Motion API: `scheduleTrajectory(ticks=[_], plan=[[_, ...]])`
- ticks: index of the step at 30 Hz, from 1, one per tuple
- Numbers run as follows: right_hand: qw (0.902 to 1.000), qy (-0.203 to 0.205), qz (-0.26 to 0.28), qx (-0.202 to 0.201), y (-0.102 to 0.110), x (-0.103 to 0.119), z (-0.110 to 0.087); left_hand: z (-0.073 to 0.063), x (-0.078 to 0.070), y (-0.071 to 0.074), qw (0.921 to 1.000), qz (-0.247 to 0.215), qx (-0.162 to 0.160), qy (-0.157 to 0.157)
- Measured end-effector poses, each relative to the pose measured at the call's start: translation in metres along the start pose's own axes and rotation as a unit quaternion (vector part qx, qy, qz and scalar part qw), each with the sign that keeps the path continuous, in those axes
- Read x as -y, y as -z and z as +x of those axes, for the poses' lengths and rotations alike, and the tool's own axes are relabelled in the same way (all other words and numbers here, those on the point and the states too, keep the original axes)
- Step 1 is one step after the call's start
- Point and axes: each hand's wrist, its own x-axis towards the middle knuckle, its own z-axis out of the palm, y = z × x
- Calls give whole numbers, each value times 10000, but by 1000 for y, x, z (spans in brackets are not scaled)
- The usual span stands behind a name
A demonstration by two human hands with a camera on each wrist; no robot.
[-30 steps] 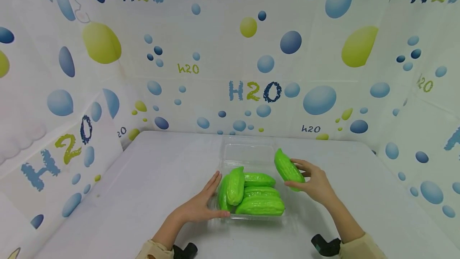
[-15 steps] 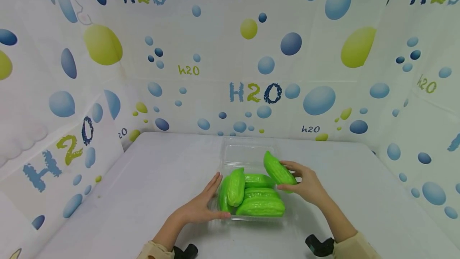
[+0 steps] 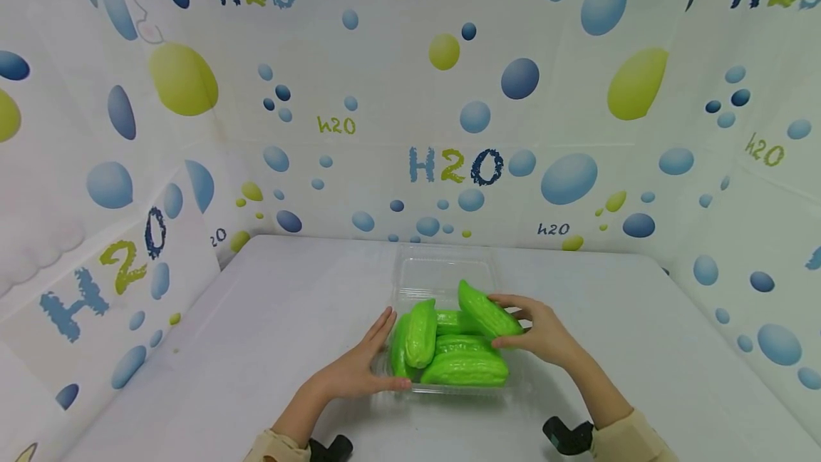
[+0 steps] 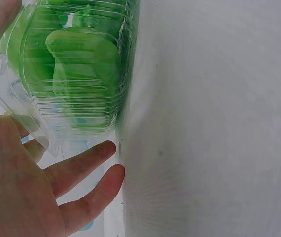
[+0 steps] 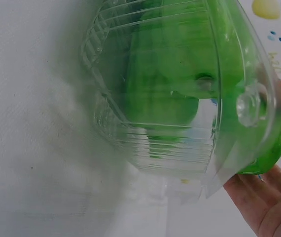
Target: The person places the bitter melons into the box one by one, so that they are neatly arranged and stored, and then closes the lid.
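A clear plastic clamshell box (image 3: 457, 390) stands on the table with several bumpy green bitter melons (image 3: 465, 369) inside. My right hand (image 3: 545, 332) pinches one more bitter melon (image 3: 482, 307) between thumb and fingers. That melon is tilted over the box's back right corner, partly covering those below. In the right wrist view, the fingers (image 5: 251, 195) are beyond the box's rim, seen partly through the plastic. My left hand (image 3: 351, 375) rests against the box's left side, fingers straight and thumb along the front left corner. The left wrist view shows its spread fingers (image 4: 81, 170) beside the ribbed wall.
The box's clear lid (image 3: 445, 271) lies opened out behind it on the white table (image 3: 288, 291). A white sheet (image 3: 385, 55) printed with blue and yellow-green spots hangs around the back and sides. Dark wrist-worn devices (image 3: 567, 437) show by both sleeves.
My right hand has carried its bitter melon leftward and down, from right of the box to over its back right corner. The left hand stays in place.
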Motion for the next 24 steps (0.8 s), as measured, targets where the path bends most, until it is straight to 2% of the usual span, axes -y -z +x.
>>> scheduleTrajectory(ticks=[13,24], plan=[[9988,148,362,292,-3,-8,5,1,2,0,10000,27,14,-8],[9967,307,263,699,-3,-9,10,1,2,0,10000,40,20,5]])
